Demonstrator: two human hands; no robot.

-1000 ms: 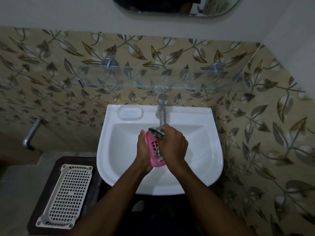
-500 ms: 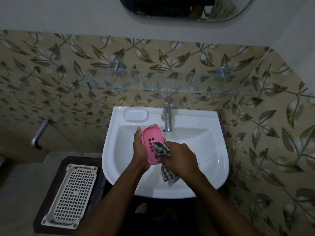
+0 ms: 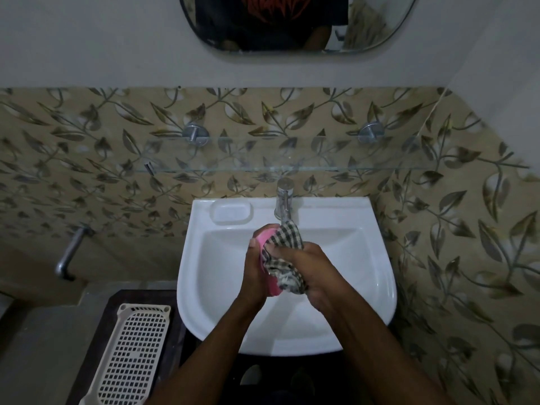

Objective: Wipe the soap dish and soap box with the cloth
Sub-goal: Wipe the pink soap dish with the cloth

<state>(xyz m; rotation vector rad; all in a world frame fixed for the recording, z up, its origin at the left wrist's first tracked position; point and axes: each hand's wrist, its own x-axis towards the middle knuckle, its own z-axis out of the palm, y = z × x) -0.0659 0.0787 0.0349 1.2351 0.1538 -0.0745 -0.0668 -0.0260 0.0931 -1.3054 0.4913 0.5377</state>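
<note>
Two hands over the sink [image 3: 204, 276], both closed on something: left hand [image 3: 253, 271] clamped round the pink soap box [image 3: 267, 235], held roughly on edge above the basin; right hand [image 3: 314, 268] gripping the checked cloth [image 3: 285, 260], fingers bunched into it and pressing it against the box's open face. Cloth covers most of the box, only the top pink end and a sliver at the bottom show. Step in hand looks like wiping the box inside; to do it well, left grip should stay firm on the back and edges so the box doesn't twist, cloth pushed into the corners and any slots, then run round the rim and outside. Slip risk likely if the plastic is wet. Box contents: can't tell, cloth hides it. Moulded soap dish [image 3: 231, 213] on the sink ledge, left of the tap [image 3: 283, 200], holds no soap, judged not yet wiped. White perforated tray [image 3: 131, 355] on the dark stand at lower left holds nothing.
</note>
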